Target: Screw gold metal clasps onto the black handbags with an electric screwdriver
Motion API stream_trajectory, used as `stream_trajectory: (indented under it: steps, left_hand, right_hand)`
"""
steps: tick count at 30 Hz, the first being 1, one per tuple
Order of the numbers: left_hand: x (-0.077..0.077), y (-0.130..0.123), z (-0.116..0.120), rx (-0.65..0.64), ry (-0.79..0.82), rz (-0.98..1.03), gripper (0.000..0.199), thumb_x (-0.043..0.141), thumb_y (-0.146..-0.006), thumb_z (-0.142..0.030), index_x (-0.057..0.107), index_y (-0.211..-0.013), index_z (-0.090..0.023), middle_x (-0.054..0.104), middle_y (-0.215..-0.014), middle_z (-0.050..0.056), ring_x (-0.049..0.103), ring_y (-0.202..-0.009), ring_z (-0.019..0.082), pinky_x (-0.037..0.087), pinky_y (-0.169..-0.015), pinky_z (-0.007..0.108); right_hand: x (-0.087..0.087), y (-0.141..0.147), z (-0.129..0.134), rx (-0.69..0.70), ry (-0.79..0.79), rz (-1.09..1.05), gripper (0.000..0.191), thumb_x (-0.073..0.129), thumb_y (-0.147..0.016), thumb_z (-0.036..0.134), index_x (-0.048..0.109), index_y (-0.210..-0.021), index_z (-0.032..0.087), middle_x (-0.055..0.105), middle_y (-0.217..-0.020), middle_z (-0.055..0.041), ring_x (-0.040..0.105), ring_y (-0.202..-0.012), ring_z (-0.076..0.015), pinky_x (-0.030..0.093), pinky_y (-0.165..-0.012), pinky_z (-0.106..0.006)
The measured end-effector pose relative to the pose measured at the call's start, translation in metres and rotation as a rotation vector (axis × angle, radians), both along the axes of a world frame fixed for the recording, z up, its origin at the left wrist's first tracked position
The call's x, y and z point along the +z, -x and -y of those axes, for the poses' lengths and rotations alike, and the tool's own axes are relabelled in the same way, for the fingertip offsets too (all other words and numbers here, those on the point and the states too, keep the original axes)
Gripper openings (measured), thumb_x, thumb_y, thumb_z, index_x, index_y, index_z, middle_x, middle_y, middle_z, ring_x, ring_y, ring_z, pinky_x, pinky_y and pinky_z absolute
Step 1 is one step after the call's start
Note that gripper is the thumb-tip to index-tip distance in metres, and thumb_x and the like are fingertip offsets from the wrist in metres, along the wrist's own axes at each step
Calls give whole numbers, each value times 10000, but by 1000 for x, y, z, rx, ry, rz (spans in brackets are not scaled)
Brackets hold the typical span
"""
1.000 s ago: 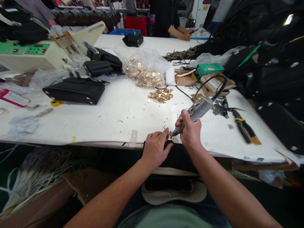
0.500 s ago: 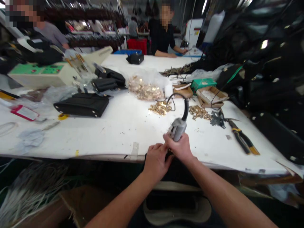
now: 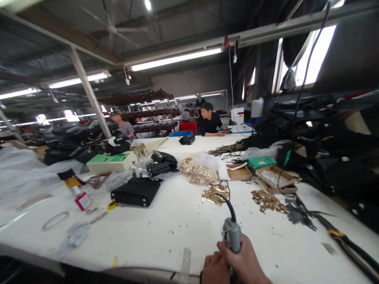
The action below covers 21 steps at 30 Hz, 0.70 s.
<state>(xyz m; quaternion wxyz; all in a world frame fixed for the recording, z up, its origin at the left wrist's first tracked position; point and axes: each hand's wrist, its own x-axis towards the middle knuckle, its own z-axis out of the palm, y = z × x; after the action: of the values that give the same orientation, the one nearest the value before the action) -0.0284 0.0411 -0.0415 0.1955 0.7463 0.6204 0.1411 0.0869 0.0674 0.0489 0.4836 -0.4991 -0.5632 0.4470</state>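
Observation:
My right hand point(image 3: 240, 258) sits at the bottom edge of the view, shut around a grey rotary hand tool point(image 3: 231, 235) whose black cable point(image 3: 230, 207) rises from its top. My left hand point(image 3: 214, 269) is pressed close beside the right, cut off by the frame, and whatever it touches is hidden. Both hands are just past the near edge of the white worktable point(image 3: 166, 240). Ahead of them lie a heap of gold metal fittings point(image 3: 215, 194) and a second scattered pile point(image 3: 269, 201). Tiny dark specks dot the table.
A clear plastic bag of gold fittings point(image 3: 197, 171), black leather bags point(image 3: 135, 191), cardboard trays point(image 3: 275, 179) and yellow-handled shears point(image 3: 343, 242) lie on the table. A control machine point(image 3: 111, 163) stands at the left. Black bags pile up at the right. Co-workers point(image 3: 209, 120) sit beyond.
The view has tilted up to show the ceiling and far room. My hands have dropped to the bottom edge, and the tool now stands upright instead of leaning forward.

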Motion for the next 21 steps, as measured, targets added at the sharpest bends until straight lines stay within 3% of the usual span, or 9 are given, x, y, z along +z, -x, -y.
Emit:
stream_trajectory:
  steps: [3,7,16,21]
  left_hand:
    - [25,-4,12,-32,-47,79,598,677,-763,-310,635,-1359,-290,705,-1258,101,627,-1108,347,506,-957,504]
    - [49,-8,26,-32,-114,180,466,623,-834,-342,653,-1298,-308,706,-1208,88,618,-1077,322,493,-936,495]
    - [58,-10,30,32,-70,176,329,630,-850,-312,694,-1166,-248,700,-1122,76,606,-1049,295,461,-935,446]
    - [63,-10,31,-1,-65,192,367,630,-857,-315,691,-1215,-259,704,-1171,70,605,-1085,292,449,-961,432]
  right_hand:
    - [7,-6,3,-2,23,-11,298,712,-692,408,491,-610,225,471,-583,23,437,-560,-164,405,-543,-306]
    - [11,-9,4,17,37,-60,330,740,-701,422,492,-617,220,464,-569,31,422,-550,-154,392,-529,-297]
    - [2,-5,-2,-60,51,5,357,676,-702,421,407,-566,230,385,-521,49,337,-511,-107,335,-489,-267]
    - [2,-4,-1,14,53,0,325,696,-727,394,447,-623,214,410,-575,47,364,-559,-110,350,-531,-265]
